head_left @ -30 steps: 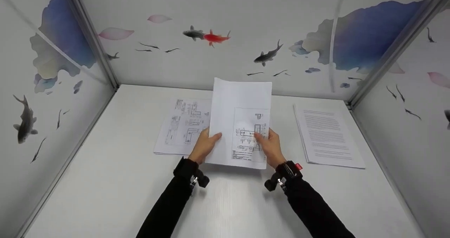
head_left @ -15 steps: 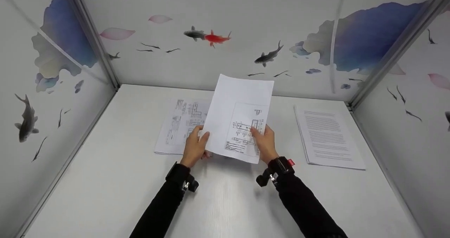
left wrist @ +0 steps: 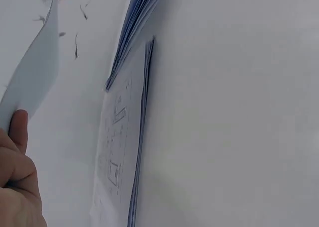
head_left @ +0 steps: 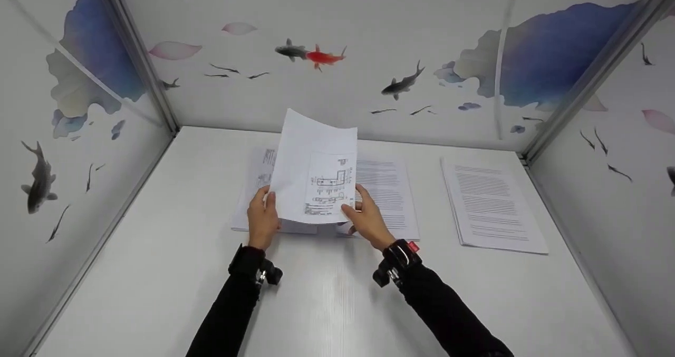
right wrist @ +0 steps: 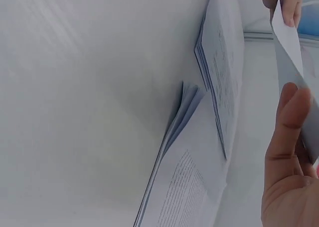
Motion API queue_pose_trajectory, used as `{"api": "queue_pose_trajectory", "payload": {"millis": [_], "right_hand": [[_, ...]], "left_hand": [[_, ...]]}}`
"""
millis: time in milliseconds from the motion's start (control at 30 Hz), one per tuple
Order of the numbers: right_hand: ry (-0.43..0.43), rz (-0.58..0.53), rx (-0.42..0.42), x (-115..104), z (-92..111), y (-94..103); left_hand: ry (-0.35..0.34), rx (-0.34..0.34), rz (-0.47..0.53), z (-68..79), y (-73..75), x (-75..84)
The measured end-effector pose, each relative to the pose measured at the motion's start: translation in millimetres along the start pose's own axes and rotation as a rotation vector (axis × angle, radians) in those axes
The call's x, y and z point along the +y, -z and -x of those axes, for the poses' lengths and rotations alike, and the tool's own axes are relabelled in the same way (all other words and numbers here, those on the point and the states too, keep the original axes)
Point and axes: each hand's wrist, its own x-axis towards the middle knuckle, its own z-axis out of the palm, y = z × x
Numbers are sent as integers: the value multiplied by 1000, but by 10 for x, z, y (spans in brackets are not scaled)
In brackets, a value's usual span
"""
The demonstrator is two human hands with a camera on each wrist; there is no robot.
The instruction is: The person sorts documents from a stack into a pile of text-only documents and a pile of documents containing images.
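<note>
I hold the sheet (head_left: pixel 316 141) up above the surface (head_left: pixel 327 304), my left grip (head_left: pixel 263 217) pinching its left edge and my right grip (head_left: pixel 367 217) its lower right, probably because paper this limp would droop from one side; whether it is a single leaf I can't be sure. The drawings (head_left: pixel 257 188) lie partly behind the sheet's left side, the text pile (head_left: pixel 387 188) partly behind its right, and the far pile (head_left: pixel 493 204) well apart to its right, perhaps so the piles don't mix.

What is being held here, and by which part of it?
Paper, by its side edges, toward the lower corners: left hand on the left, right hand on the right.
</note>
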Motion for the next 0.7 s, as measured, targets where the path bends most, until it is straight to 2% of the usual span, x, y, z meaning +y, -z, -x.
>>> {"api": "queue_pose_trajectory", "payload": {"millis": [233,367,567,700], "right_hand": [[-15,102,-24,-16,-12,-260],[21,188,-41,16,-14,-391],[75,371,-123,68,-3,-526],[30,407,-201,82,32,-564]], "left_hand": [[58,101,-46,-130,309,-67],[91,115,-116,-176,436,-157],[109,116,-210,-217,523,-276],[110,133,-302,-209,527,-313]]}}
